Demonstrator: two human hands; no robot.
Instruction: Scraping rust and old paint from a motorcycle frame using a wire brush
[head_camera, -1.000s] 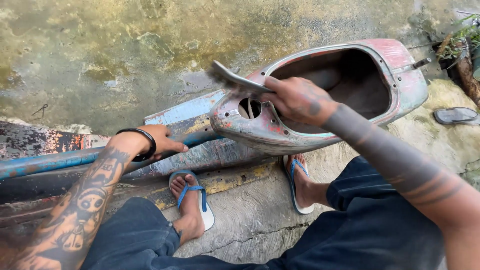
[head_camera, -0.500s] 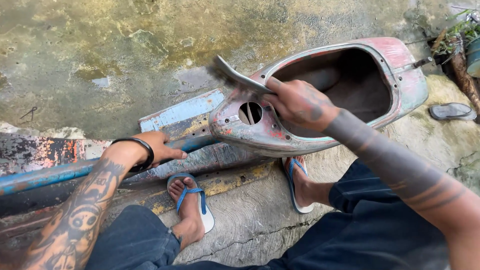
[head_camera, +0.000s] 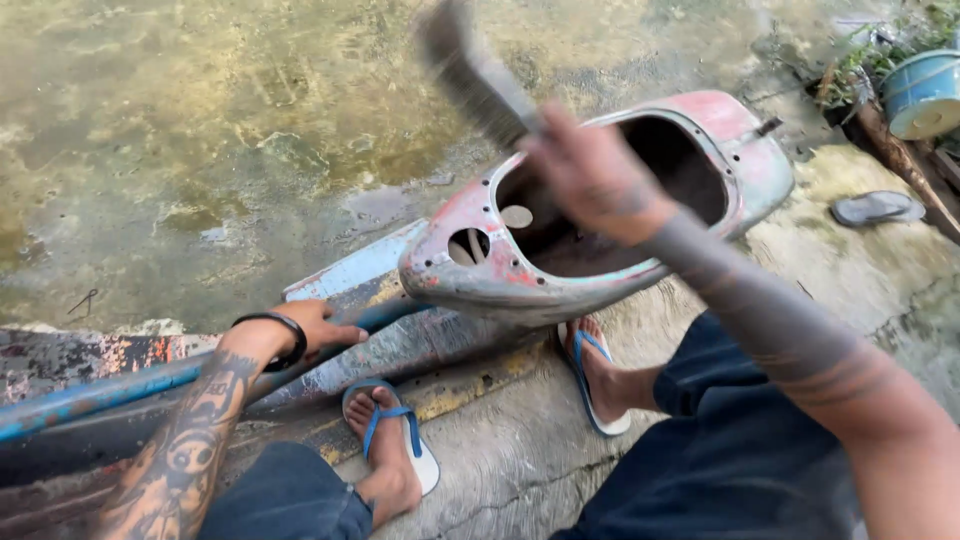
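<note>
An old scooter body shell (head_camera: 470, 280), faded red and grey with a hollow opening, lies on wet concrete in front of me. My right hand (head_camera: 590, 175) is raised above it, blurred, gripping a dark flat tool (head_camera: 470, 70) that points up and to the left. My left hand (head_camera: 310, 330), with a black band at the wrist, rests on a blue tube (head_camera: 120, 385) of the frame beside the shell. My feet in blue-strapped sandals (head_camera: 395, 435) stand under the shell.
Wet, algae-stained concrete (head_camera: 200, 150) spreads beyond the shell. A blue pot (head_camera: 925, 95) with plants and wooden pieces stands at the far right, with a loose grey sandal (head_camera: 875, 207) below it. A rusty painted panel (head_camera: 60, 360) lies at the left.
My right hand has lifted off the shell's rim and swung the tool upward. The shell's hollow opening is now uncovered. The left hand stays on the blue tube.
</note>
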